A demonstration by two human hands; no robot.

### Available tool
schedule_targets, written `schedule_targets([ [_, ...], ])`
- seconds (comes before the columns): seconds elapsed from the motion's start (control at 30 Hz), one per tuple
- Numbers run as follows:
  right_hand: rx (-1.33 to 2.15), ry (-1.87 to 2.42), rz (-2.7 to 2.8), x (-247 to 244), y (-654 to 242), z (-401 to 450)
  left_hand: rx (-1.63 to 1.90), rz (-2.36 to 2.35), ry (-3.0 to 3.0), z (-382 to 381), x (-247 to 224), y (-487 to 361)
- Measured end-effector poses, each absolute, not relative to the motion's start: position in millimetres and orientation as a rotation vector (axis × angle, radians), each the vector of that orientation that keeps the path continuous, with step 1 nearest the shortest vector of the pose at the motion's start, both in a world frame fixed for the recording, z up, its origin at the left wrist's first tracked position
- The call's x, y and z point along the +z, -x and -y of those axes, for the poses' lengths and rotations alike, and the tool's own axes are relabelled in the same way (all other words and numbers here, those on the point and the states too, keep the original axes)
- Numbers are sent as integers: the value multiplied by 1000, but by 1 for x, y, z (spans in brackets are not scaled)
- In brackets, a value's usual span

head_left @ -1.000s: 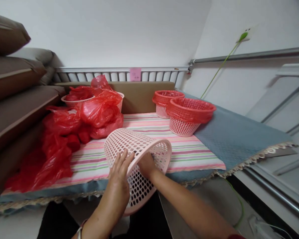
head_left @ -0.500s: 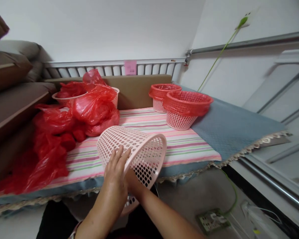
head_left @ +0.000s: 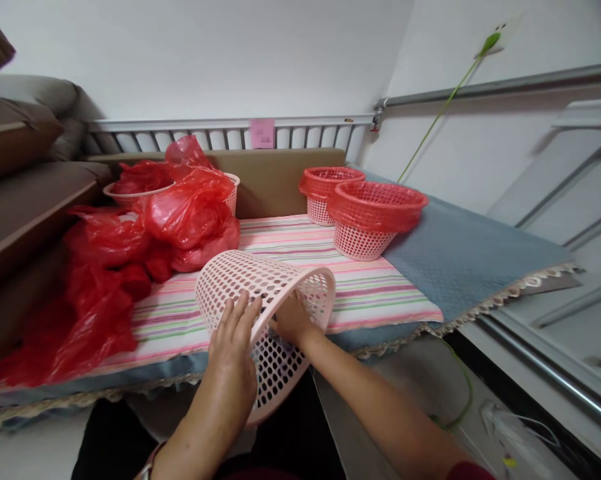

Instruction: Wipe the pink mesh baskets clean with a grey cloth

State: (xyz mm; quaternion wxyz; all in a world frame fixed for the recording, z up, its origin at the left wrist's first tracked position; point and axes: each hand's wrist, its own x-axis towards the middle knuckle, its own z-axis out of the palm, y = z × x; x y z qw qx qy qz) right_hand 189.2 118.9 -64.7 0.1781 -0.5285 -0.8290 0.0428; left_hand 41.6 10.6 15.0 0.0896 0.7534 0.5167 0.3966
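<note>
Pale pink basket (head_left: 248, 281) lies tipped on its side between the hands, its open mouth turned toward the wearer and to the right-hand side.

Left hand (head_left: 230, 360): fingers nearly straight, slightly spread, laid on the basket's outer wall at the rim. Thumb hidden; cannot tell whether it grips the rim.

Right hand (head_left: 294, 319): reaches through the mouth, inside the basket. Fingers partly hidden; cannot tell how far open they are or whether they hold anything.

Under the basket, ahead of both hands: striped cloth (head_left: 375, 293) over a blue cover (head_left: 480, 247).

Beyond and left of the left hand: heap of red plastic bags (head_left: 185, 213), crumpled, spilling toward the near edge.

Beyond and right of the right hand: two upright baskets, near one (head_left: 364, 241) and far one (head_left: 319, 212), red plastic folded over each rim.

Far left of the left hand: stacked brown cushions (head_left: 25, 200).
</note>
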Motion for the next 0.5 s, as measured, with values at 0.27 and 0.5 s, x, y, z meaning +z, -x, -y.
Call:
schedule_targets([
  [0.27,88,1643,1997,-86,-200,-70,1183,-1495,-2266,-7,14,-37],
  [0.5,467,1723,1621,-102,-195,-71,1213,-1492,-2267,-9,13,-39],
])
